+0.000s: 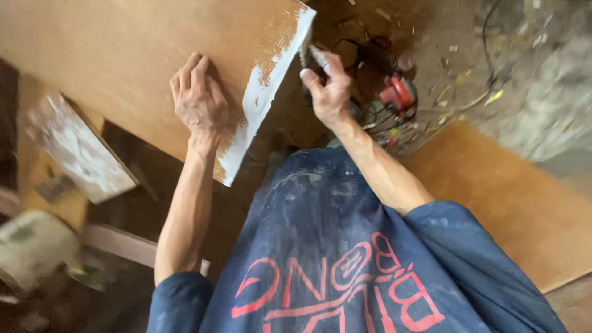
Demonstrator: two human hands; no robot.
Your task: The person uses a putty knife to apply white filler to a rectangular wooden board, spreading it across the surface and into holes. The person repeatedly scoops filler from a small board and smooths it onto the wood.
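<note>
Brown plywood, the board (123, 55) lay under the left hand (197, 98), whose fingers (188, 71) rested flat and spread on it, grasping nothing. Left of them a pale bucket (31, 246) showed blurred, its contents unreadable. White paint (265, 98) coated the board's edge between both hands. The right hand (327, 89) pinched a small brush (305, 52), its bristles hard to make out. Right of those fingers lay a red power tool (399, 92).
</note>
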